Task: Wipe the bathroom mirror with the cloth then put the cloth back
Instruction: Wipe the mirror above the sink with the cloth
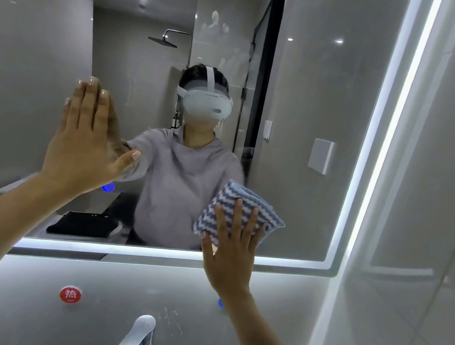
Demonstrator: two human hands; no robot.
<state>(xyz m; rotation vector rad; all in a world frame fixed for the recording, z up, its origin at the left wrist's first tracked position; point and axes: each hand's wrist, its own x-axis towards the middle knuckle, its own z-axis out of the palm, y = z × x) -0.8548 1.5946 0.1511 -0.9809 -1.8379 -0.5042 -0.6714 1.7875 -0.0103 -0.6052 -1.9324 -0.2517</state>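
Nearest the camera a chrome tap (140,339) rose from the bottom edge; on the pale wall just behind it and to the left sat a round red sticker (70,294) with a white character. Both bare forearms reached up and forward from the lower corners. The right hand (232,249) lay open with fingers straight and spread, pressing a blue-and-white striped cloth (241,205) flat against the lower part of the mirror (318,97), near its bottom edge and right of centre; the cloth was folded and stuck out above the fingertips. The left hand (85,141) was open too, palm flat on the glass, fingers together and pointing up, thumb out to the right, well apart from the cloth. A lit white strip (378,138) ran along the mirror's bottom and right edges. In the reflection stood a person in a grey top and white headset (206,104); a black bag (83,224) lay at lower left; a shower head (162,41) hung farther back.
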